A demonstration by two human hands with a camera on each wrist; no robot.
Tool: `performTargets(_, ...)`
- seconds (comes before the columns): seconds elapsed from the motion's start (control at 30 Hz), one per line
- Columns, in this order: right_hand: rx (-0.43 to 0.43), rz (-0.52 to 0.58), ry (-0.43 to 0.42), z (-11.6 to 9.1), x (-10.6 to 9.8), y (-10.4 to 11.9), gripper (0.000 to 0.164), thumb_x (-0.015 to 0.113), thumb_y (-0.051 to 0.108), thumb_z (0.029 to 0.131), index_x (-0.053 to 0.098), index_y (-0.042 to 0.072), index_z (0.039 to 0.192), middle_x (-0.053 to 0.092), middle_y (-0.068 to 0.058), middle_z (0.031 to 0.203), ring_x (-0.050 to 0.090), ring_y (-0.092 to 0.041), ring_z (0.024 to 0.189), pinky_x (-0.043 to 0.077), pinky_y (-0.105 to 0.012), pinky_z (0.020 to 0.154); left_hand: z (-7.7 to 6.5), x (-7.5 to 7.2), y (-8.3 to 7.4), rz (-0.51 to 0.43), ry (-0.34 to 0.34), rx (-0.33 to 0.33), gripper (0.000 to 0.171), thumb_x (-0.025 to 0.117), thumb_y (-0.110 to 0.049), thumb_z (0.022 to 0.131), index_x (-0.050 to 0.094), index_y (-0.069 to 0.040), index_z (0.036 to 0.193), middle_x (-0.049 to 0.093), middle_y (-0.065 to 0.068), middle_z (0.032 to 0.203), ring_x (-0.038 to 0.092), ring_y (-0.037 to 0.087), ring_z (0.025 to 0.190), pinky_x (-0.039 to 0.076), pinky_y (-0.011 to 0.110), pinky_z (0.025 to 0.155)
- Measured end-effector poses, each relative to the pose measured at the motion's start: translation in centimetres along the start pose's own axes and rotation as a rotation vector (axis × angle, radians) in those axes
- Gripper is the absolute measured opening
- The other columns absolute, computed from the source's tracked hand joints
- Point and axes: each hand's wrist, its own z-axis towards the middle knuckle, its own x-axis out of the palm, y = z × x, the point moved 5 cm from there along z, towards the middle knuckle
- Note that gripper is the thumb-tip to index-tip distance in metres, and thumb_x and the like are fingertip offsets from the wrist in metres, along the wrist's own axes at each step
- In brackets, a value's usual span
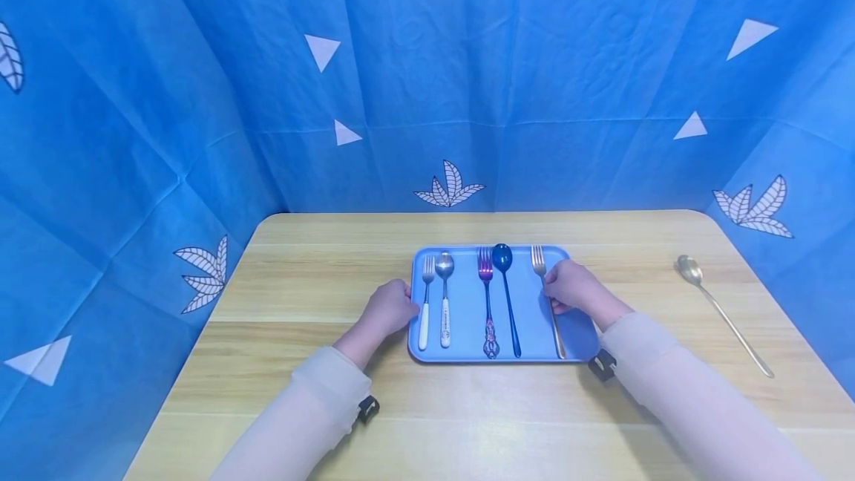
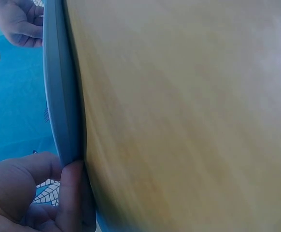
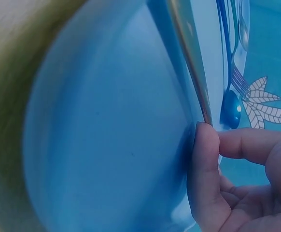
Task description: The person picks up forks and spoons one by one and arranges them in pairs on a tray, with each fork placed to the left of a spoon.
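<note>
A blue rectangular tray (image 1: 466, 318) lies on the table. My left hand (image 1: 389, 308) holds its left rim, thumb and fingers pinching the edge (image 2: 63, 96) in the left wrist view. Over the tray's right part, my right hand (image 1: 576, 289) pinches a gold-coloured fork (image 1: 558, 340) by its handle, tines pointing away from me. The right wrist view has thumb and finger meeting on the fork's handle (image 3: 193, 63). Also on the tray are a white-handled fork (image 1: 424, 325), a white-handled spoon (image 1: 445, 321), a purple fork (image 1: 485, 266) with an ornate handle, and a dark blue spoon (image 1: 502, 257).
A long gold-coloured spoon (image 1: 724, 318) lies on the wooden table (image 1: 320, 258) to the right of the tray, near the table's right edge. Blue cloth (image 1: 568, 80) with leaf and triangle prints hangs behind the table and along both sides.
</note>
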Motion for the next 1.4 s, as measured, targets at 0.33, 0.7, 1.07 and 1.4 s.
performTargets(0.33, 0.016, 0.009, -0.002, -0.24, 0.12, -0.05, 0.010, 0.059, 0.003, 0.094, 0.060, -0.006, 0.099, 0.058, -0.011, 0.075, 0.064, -0.016, 0.062, 0.058, -0.029, 0.061, 0.30, 0.13, 0.11, 0.018, 0.003, -0.001, 0.008, 0.065, -0.008, 0.088, 0.058, -0.005, 0.091, 0.058, 0.008, 0.080, 0.055, 0.021, 0.069, 0.044, 0.030, 0.059)
performTargets(0.7, 0.034, 0.020, 0.005, -0.35, 0.22, -0.12, 0.015, 0.063, 0.002, 0.093, 0.057, -0.006, 0.103, 0.059, -0.012, 0.074, 0.065, -0.017, 0.061, 0.058, -0.030, 0.060, -0.04, -0.15, -0.16, 0.014, 0.004, 0.022, 0.007, 0.064, -0.006, 0.088, 0.059, -0.003, 0.092, 0.058, 0.008, 0.080, 0.055, 0.021, 0.070, 0.044, 0.029, 0.058)
performTargets(1.07, 0.043, 0.016, 0.014, -0.14, 0.35, -0.20, 0.012, 0.063, 0.002, 0.093, 0.058, -0.006, 0.100, 0.060, -0.012, 0.075, 0.066, -0.018, 0.062, 0.059, -0.030, 0.061, -0.20, -0.22, -0.31, 0.013, 0.008, 0.007, 0.008, 0.064, -0.007, 0.089, 0.058, -0.004, 0.093, 0.058, 0.008, 0.080, 0.055, 0.021, 0.070, 0.044, 0.029, 0.058)
performTargets(1.4, 0.038, 0.006, 0.010, -0.08, 0.33, -0.19, 0.010, 0.062, 0.003, 0.093, 0.059, -0.005, 0.099, 0.060, -0.012, 0.076, 0.067, -0.018, 0.063, 0.059, -0.030, 0.061, -0.05, -0.14, -0.21, 0.015, 0.009, 0.005, 0.007, 0.064, -0.007, 0.089, 0.058, -0.004, 0.092, 0.057, 0.008, 0.080, 0.054, 0.021, 0.069, 0.043, 0.029, 0.058)
